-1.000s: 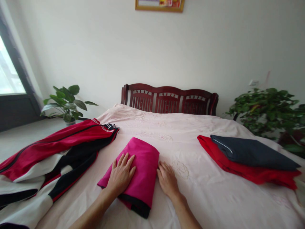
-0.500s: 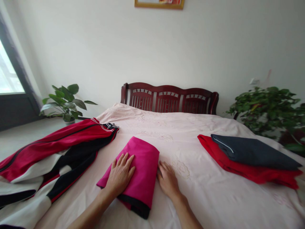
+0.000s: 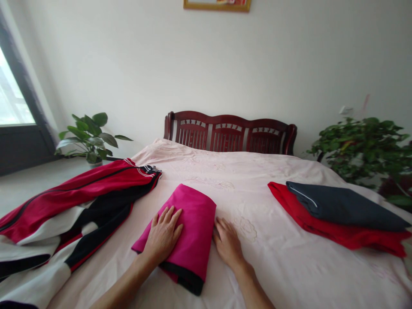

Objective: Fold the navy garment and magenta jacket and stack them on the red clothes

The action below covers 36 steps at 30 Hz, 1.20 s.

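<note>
A magenta garment with black trim [image 3: 196, 231] lies folded into a thick bundle on the bedspread. My left hand [image 3: 165, 235] rests flat on its top with the fingers spread, holding nothing. At the bundle's right edge is my right hand [image 3: 228, 242], palm down, its fingertips against or just beside the fold. Those fingers look slightly bent and loose, and the fingertips nearest the cloth are partly hidden.
Red, black and white track clothing [image 3: 106, 201] is spread at the left. On the right, a folded navy garment [image 3: 341, 206] lies on a folded red one [image 3: 322, 231]. Pale pink bedspread [image 3: 251, 184], dark wooden headboard [image 3: 228, 133], and potted plants [image 3: 92, 133] on both sides.
The view has shifted very slightly. Both hands and the magenta garment keep the same places relative to each other.
</note>
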Tool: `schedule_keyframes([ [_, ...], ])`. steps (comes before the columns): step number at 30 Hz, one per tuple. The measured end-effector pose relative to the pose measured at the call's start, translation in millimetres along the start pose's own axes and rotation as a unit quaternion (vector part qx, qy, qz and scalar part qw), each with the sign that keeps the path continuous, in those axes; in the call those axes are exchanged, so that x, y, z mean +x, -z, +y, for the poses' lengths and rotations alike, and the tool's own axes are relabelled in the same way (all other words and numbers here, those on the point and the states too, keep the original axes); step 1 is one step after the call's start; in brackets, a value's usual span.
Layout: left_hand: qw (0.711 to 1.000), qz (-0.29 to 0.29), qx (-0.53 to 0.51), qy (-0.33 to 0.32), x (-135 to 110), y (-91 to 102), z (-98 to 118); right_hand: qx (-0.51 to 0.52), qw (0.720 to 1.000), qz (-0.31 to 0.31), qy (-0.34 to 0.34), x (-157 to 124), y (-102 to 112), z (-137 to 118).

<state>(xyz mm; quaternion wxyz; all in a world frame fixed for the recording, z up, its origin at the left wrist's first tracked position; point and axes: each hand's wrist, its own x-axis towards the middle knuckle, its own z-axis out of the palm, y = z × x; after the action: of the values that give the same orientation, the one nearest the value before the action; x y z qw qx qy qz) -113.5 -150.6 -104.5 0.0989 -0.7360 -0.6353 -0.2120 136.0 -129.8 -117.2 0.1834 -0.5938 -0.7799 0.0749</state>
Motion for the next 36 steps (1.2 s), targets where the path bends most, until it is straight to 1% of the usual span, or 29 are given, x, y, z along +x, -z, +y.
schedule_keyframes([
  [17,1.0,-0.008,-0.001,0.002,0.5,1.8,0.7,-0.002,1.0,-0.001,-0.002,0.0,-0.2,-0.1],
  [36,1.0,-0.004,-0.001,-0.001,0.2,-0.5,-0.9,0.004,1.0,0.018,0.002,-0.1,-1.4,0.7],
])
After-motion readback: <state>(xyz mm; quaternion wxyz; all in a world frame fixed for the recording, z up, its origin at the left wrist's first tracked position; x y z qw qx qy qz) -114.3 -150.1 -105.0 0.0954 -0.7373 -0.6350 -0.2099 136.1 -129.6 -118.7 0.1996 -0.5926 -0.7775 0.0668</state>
